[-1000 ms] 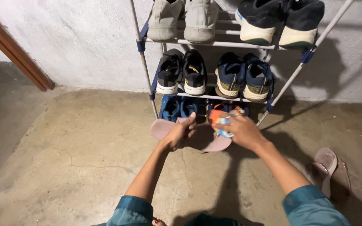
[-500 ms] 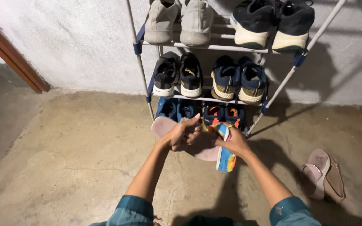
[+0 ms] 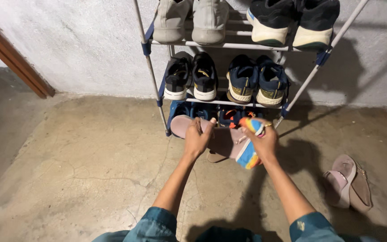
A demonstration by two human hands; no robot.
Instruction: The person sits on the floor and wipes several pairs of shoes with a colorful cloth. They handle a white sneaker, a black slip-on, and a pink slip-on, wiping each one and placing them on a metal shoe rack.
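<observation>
Pink sandal held in both hands, low in front of the shoe rack.

Nearest, the left hand (image 3: 198, 140) is closed on the pink sandal (image 3: 218, 139) at its toe end; the right hand (image 3: 261, 142) grips the heel end together with a multicoloured cloth (image 3: 249, 152). The matching sandal (image 3: 349, 183) lies on its side on the concrete floor (image 3: 90, 152), well apart. Beyond stands the shoe rack (image 3: 155, 76), with blue shoes (image 3: 189, 110) on its bottom shelf. Risk: the cloth shares the right grip, so the sandal could slip and knock the blue shoes just behind it.
</observation>
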